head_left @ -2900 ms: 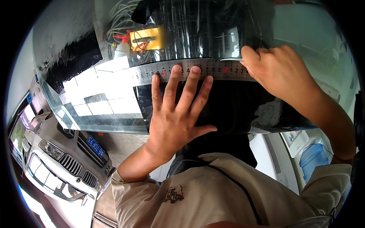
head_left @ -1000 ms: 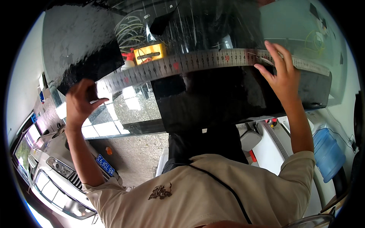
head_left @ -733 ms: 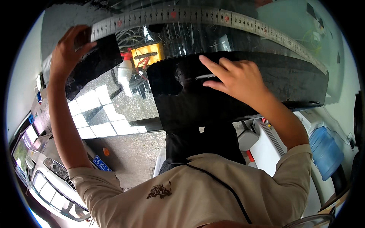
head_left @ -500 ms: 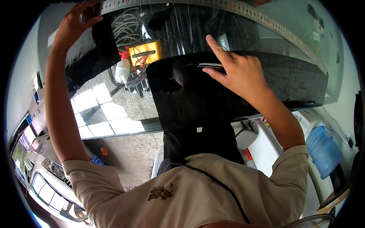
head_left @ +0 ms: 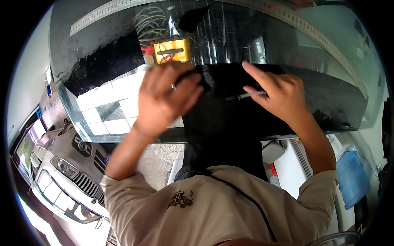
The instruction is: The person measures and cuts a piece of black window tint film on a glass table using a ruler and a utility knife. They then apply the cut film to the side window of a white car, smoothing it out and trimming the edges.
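A sheet of black film [head_left: 221, 119] lies on the glass table in front of me, its curved far edge below the ruler. My left hand [head_left: 164, 96], smeared by motion, hovers at the film's left end near a yellow box [head_left: 182, 49]; its fingers are bent and what lies under them is hidden. My right hand [head_left: 281, 92] is over the right part of the film, index finger stretched forward. Between its thumb and the other fingers sits a slim silver pen-like tool [head_left: 251, 94], its thin tip pointing left.
A long steel ruler [head_left: 295, 20] bends across the far side of the glass table [head_left: 230, 37]. Coiled hoses [head_left: 147, 24] show at the far left. Beyond the table on the left stands a car [head_left: 74, 172]; a blue water bottle [head_left: 351, 180] is at the right.
My left hand has left the ruler's left end and come down and right to the film. My right hand moved slightly right and nearer, still with the silver tool.
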`<state>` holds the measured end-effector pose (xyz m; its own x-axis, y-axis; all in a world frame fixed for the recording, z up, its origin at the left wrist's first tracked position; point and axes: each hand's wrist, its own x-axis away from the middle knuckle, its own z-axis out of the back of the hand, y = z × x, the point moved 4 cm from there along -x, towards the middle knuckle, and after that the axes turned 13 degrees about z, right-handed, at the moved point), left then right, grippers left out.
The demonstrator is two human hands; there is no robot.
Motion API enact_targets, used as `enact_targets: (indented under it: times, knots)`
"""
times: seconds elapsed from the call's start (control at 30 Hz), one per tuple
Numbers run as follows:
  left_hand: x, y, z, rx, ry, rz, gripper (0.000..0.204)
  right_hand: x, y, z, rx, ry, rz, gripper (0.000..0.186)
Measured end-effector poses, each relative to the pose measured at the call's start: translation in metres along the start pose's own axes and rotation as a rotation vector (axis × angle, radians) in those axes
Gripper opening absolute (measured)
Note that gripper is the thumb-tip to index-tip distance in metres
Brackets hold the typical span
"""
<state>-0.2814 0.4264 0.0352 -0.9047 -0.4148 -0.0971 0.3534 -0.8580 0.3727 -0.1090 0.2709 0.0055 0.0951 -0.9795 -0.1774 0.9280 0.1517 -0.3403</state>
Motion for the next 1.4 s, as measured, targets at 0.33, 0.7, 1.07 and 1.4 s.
enact_targets:
  times: [0.33, 0.7, 1.07, 1.4]
  knots:
    - [0.010, 0.012, -0.021, -0.102, -0.024, 0.288, 0.050, -0.013, -0.010, -0.002, 0.041, -0.074, -0.011, 0.055]
    - [0.014, 0.012, -0.023, -0.058, -0.001, 0.287, 0.048, -0.018, -0.019, -0.010, -0.064, -0.101, 0.001, 0.057]
    - [0.009, 0.015, -0.026, -0.077, -0.012, 0.337, 0.053, -0.020, -0.020, -0.013, -0.043, -0.105, -0.025, 0.065]
    - [0.001, 0.007, -0.025, -0.143, -0.013, 0.321, 0.057, -0.016, -0.020, -0.009, -0.043, -0.146, -0.080, 0.072]
